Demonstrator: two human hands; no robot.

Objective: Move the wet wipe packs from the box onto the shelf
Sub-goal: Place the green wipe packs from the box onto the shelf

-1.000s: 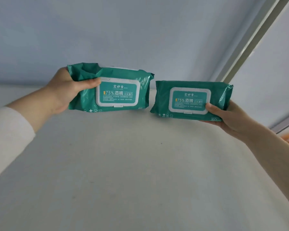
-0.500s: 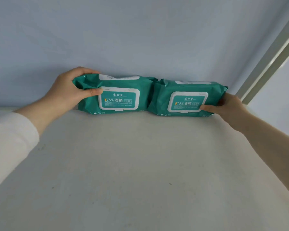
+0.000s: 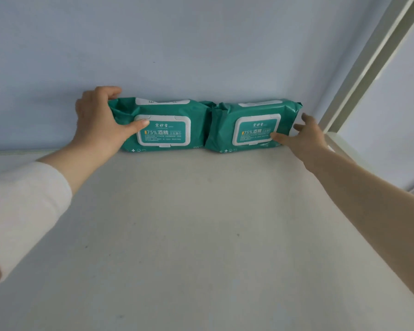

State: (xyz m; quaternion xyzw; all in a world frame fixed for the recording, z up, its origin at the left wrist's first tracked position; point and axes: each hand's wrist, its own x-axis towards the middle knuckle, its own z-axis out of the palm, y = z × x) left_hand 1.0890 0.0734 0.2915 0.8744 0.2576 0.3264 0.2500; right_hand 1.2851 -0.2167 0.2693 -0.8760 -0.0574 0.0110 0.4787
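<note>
Two grips reach to the back of the shelf [image 3: 201, 235], one at each pack of wet wipes. The left grip [image 3: 98, 120] closes on the left end of the left pack [image 3: 167, 130], with its thumb flat across the front by the corner of the lid and its fingers curled over the top edge. The right grip [image 3: 306, 137] is loose, fingers spread and fairly straight. Only its thumb touches the front of the right pack [image 3: 253, 130], low on the lid, while the other fingers sit just beside that pack's right end.

Both green packs stand on their long edges on the shelf, end to end and touching, with their backs to the pale blue wall [image 3: 201, 56]. A white post [image 3: 368, 68] rises just to the right of the right grip. A white sleeve [image 3: 22, 206] covers the left forearm, and the right forearm is bare.

Each pack has a white-framed flap lid on its front, printed "75%" beside a small orange bar, followed by the characters 酒精. The finer lines below are too small to read. Small white icons run along each bottom edge. A white patch on top of the left pack carries blurred letters.
</note>
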